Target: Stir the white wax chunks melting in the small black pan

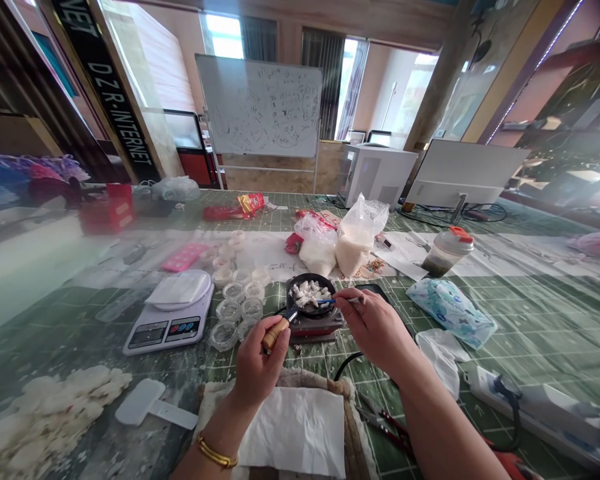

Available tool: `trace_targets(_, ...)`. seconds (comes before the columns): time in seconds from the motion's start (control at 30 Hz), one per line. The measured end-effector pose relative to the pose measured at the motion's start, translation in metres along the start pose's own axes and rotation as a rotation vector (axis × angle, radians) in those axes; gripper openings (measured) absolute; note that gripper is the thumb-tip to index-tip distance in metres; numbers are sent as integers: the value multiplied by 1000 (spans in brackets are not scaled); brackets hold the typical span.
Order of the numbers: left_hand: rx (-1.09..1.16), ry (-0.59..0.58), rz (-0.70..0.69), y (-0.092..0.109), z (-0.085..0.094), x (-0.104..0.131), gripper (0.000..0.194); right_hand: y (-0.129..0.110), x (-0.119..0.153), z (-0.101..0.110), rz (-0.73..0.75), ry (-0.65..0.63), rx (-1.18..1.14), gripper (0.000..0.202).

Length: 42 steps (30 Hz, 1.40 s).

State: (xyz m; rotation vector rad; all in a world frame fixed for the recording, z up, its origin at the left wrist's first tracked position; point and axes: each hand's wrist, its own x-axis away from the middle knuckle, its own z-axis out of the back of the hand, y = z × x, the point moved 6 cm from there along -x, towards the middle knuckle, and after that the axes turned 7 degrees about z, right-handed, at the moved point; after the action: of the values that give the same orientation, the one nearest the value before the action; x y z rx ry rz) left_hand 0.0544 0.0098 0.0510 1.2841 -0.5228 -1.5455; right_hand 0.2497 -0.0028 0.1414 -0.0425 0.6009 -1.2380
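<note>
A small black frying pan rests on a compact hot plate, with white chunks inside it. My left hand is wrapped round the pan's wooden handle. In my right hand is a thin blue stick, pinched between the fingers, its tip among the white chunks. What the stick's tip is like cannot be made out. Left of the pan stand several clear plastic cups. A white cloth lies on a towel below my hands.
A kitchen scale, a white scraper and a white crumbly heap are at left. Two bags of white material stand behind the pan. To the right are a shaker bottle, a tissue pack, pliers and a power strip.
</note>
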Motion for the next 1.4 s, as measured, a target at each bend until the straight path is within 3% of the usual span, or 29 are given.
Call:
trace_targets(0.1,-12,6,-22,1,0,0,19,2,1,4,-8,76,-28,26)
trace_targets(0.23,2,3,6,-1,0,0,20,7,-1,-4,-29,-6,5,28)
trace_targets(0.37,12,-6,12,-2,-1,0,20,8,-3,-4,-26,36,-14,27)
trace_targets(0.5,7,-8,14,-2,-1,0,20,6,-4,-6,-20,-21,6,28)
trace_targets(0.67,13,0,-2,-2,-2,0,19,6,-3,-2,-19,90,-45,26)
trace_targets(0.83,16,-2,21,-3,-1,0,20,7,-7,-14,-11,-19,-25,27)
trace_targets(0.97,32,-15,33,-3,-1,1,20,8,-7,-10,-14,46,-42,28)
trace_targets(1.13,32,-20,50,-6,-3,1,21,9,-7,-14,-30,-3,-8,28)
trace_targets(1.27,38,-15,41,-6,-2,1,20,14,-7,-11,-47,78,-35,29)
trace_targets(1.4,22,-11,54,-5,-2,0,21,14,-9,-14,-45,20,-2,29)
